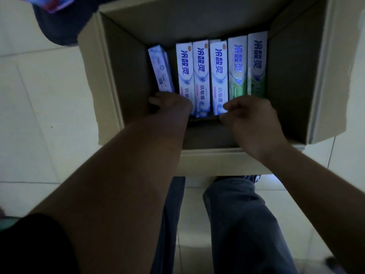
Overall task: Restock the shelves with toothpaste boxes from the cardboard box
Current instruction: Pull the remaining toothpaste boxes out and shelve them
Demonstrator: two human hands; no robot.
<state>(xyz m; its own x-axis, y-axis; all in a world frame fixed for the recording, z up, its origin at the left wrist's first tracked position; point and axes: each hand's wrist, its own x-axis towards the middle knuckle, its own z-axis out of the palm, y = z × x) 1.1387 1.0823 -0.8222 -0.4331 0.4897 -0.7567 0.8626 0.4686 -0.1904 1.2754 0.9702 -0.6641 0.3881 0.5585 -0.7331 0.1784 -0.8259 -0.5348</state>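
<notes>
The cardboard box (110, 76) stands open on the tiled floor (39, 115) just ahead of the person's legs. The toothpaste stock lies in a single row across its bottom. Every carton's long axis runs from the near wall toward the far wall, so the short ends face the hands.

At the left end of the row a pale leaning box (161, 68) tilts away from its neighbours, with a dark gap between them. The left hand (171, 103) reaches down at the near end of this carton and covers the near end of the first of the three blue-white boxes (201, 72). Its fingers bend down out of sight, so I cannot tell whether they grip anything.

The other two blue-white boxes stand packed side by side, printed faces up. The right hand (250, 113) is at the near end of the third one. Its fingers are curled, with the forefinger on the face and the thumb below the end, in what looks like a pinch. It also hides the near ends of the two green boxes (256, 64) by the right wall.

The hands are apart, with one and a half cartons showing between them. Each is nearest its own side of the row, so lifting a carton by its near end looks the likely move.
</notes>
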